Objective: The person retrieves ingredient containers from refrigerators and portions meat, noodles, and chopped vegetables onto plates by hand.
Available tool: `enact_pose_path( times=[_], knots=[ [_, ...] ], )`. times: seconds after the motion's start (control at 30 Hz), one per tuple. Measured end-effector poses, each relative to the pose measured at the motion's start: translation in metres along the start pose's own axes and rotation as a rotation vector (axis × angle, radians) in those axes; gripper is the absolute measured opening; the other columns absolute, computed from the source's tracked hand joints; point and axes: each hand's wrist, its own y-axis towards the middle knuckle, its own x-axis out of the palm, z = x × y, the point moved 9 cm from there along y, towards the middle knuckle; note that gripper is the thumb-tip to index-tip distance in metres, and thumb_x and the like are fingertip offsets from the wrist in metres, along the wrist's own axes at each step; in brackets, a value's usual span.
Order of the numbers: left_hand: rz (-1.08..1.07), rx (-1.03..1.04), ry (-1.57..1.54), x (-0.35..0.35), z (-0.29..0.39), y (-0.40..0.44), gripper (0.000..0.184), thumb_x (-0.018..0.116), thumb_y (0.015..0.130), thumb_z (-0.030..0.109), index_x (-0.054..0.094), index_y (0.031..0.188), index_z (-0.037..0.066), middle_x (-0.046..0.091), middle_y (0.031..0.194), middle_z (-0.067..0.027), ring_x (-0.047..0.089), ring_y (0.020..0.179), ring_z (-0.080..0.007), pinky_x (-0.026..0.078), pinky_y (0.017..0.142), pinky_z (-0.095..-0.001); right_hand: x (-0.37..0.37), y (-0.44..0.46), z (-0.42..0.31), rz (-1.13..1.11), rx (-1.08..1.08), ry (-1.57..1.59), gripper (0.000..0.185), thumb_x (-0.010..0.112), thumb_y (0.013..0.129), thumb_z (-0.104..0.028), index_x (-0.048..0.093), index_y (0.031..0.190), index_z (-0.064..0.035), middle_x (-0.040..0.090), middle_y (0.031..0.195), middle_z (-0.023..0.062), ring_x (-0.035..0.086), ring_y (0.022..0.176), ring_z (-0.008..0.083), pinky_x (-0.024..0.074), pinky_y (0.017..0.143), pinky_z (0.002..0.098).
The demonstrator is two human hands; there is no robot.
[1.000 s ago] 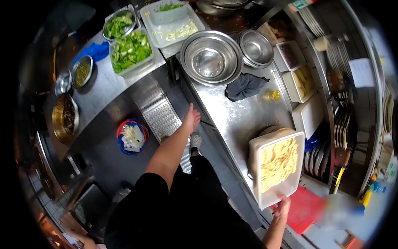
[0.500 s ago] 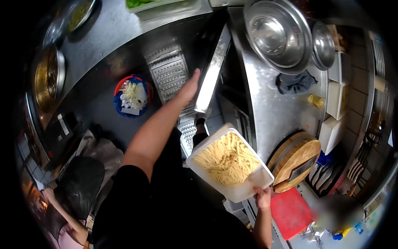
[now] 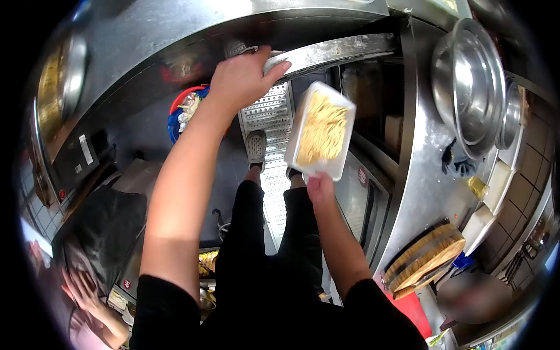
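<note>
My left hand [image 3: 245, 79] grips the free end of a metal cabinet door [image 3: 338, 53], with its thumb over the top edge. The door stands swung out from under the right-hand counter, and a dark compartment [image 3: 364, 99] with boxes inside shows beside it. In my right hand [image 3: 320, 186] is a white plastic tub [image 3: 332, 169], held by its near end. Pale yellow strips [image 3: 322, 128] fill much of the tub, which is in front of the open compartment. Some fingers of my right hand are hidden beneath the tub.
Metal bowls [image 3: 472, 87], a dark glove [image 3: 458, 160] and a round wooden chopping board [image 3: 426, 256] rest on the right counter [image 3: 429, 175]. A red basket lined with blue [image 3: 175, 114] stands left. Perforated metal plates [image 3: 274, 181] cover the floor. Another person's hand [image 3: 84, 291] shows lower left.
The door has swung farther out, and my left hand has closed on its end. My right hand has brought the tub forward, toward the compartment.
</note>
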Motion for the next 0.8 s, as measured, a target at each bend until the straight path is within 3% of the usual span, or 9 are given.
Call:
enact_pose_path(
  times=[0.1, 0.17, 0.23, 0.43, 0.6, 0.7, 0.73, 0.77, 0.8],
  knots=[
    [0.032, 0.018, 0.006, 0.002, 0.002, -0.001, 0.069, 0.05, 0.094, 0.063, 0.063, 0.128, 0.005, 0.072, 0.096, -0.0211, 0.069, 0.093, -0.0398, 0.054, 0.08, -0.0479, 0.048, 0.103, -0.015, 0.046, 0.023, 0.197, 0.033, 0.039, 0.098, -0.011, 0.049, 0.127, 0.0001, 0.064, 0.11, 0.0181, 0.064, 0.075, 0.0225, 0.0513, 0.05, 0.0256],
    [0.062, 0.015, 0.024, 0.001, 0.004, -0.002, 0.068, 0.052, 0.094, 0.062, 0.064, 0.128, 0.005, 0.072, 0.091, -0.0202, 0.07, 0.09, -0.039, 0.054, 0.079, -0.0463, 0.102, 0.148, -0.046, -0.195, 0.08, 0.217, 0.026, 0.032, 0.102, -0.012, 0.049, 0.119, -0.0014, 0.06, 0.096, 0.0155, 0.06, 0.069, 0.0192, 0.0511, 0.05, 0.0234],
    [0.12, 0.042, 0.001, 0.0, 0.005, -0.002, 0.067, 0.055, 0.092, 0.063, 0.066, 0.123, 0.004, 0.072, 0.087, -0.019, 0.07, 0.085, -0.0376, 0.054, 0.075, -0.0461, 0.152, 0.165, -0.09, -0.139, -0.054, 0.266, 0.03, 0.029, 0.105, -0.021, 0.049, 0.119, -0.0028, 0.06, 0.088, 0.0142, 0.054, 0.056, 0.0151, 0.0432, 0.039, 0.02],
    [0.073, 0.018, 0.01, 0.008, 0.01, 0.001, 0.067, 0.057, 0.089, 0.065, 0.069, 0.114, 0.004, 0.072, 0.085, -0.0193, 0.071, 0.082, -0.0363, 0.055, 0.071, -0.0474, 0.171, 0.293, -0.201, -0.358, -0.185, 0.485, 0.033, 0.043, 0.104, -0.022, 0.058, 0.122, 0.0012, 0.069, 0.104, 0.0182, 0.067, 0.072, 0.0231, 0.0588, 0.052, 0.0283],
    [-0.025, -0.086, 0.014, 0.013, 0.011, -0.01, 0.067, 0.059, 0.088, 0.065, 0.067, 0.113, 0.003, 0.07, 0.089, -0.0225, 0.069, 0.09, -0.0395, 0.054, 0.079, -0.0497, 0.171, 0.156, -0.13, -0.106, -0.063, -0.161, 0.031, 0.047, 0.102, -0.006, 0.053, 0.129, 0.0101, 0.061, 0.126, 0.024, 0.066, 0.104, 0.0367, 0.0629, 0.088, 0.0467],
    [-0.067, -0.145, -0.051, 0.006, 0.019, -0.024, 0.068, 0.057, 0.086, 0.068, 0.069, 0.112, 0.006, 0.071, 0.097, -0.0201, 0.069, 0.093, -0.0368, 0.056, 0.079, -0.0481, 0.12, 0.102, -0.074, -0.289, -0.189, -1.087, 0.02, 0.054, 0.096, -0.011, 0.06, 0.114, -0.0058, 0.059, 0.078, 0.0054, 0.057, 0.064, 0.0142, 0.0518, 0.059, 0.0287],
    [-0.089, -0.151, -0.053, 0.011, 0.02, -0.029, 0.072, 0.055, 0.087, 0.068, 0.065, 0.12, 0.005, 0.07, 0.103, -0.0213, 0.068, 0.099, -0.0371, 0.054, 0.083, -0.0485, 0.102, 0.069, -0.048, -0.378, -0.23, -0.993, 0.018, 0.055, 0.097, -0.013, 0.061, 0.112, -0.0063, 0.058, 0.073, 0.0053, 0.056, 0.063, 0.0123, 0.0497, 0.057, 0.0285],
    [-0.118, -0.186, -0.118, 0.008, 0.025, -0.039, 0.076, 0.053, 0.089, 0.067, 0.059, 0.129, 0.002, 0.068, 0.108, -0.0231, 0.066, 0.103, -0.0381, 0.053, 0.086, -0.049, 0.072, 0.063, -0.023, -0.55, -0.229, -1.357, 0.027, 0.058, 0.095, -0.013, 0.059, 0.121, -0.0045, 0.062, 0.081, 0.0058, 0.061, 0.073, 0.013, 0.0504, 0.059, 0.0281],
    [-0.148, -0.196, -0.125, 0.011, 0.031, -0.048, 0.079, 0.05, 0.092, 0.065, 0.051, 0.139, 0.002, 0.066, 0.113, -0.0248, 0.066, 0.106, -0.0383, 0.052, 0.088, -0.0488, 0.042, 0.047, -0.005, -0.589, -0.508, -1.612, 0.034, 0.065, 0.091, -0.013, 0.06, 0.122, -0.0001, 0.067, 0.089, 0.0102, 0.065, 0.082, 0.0175, 0.0536, 0.067, 0.0322]
  ],
)
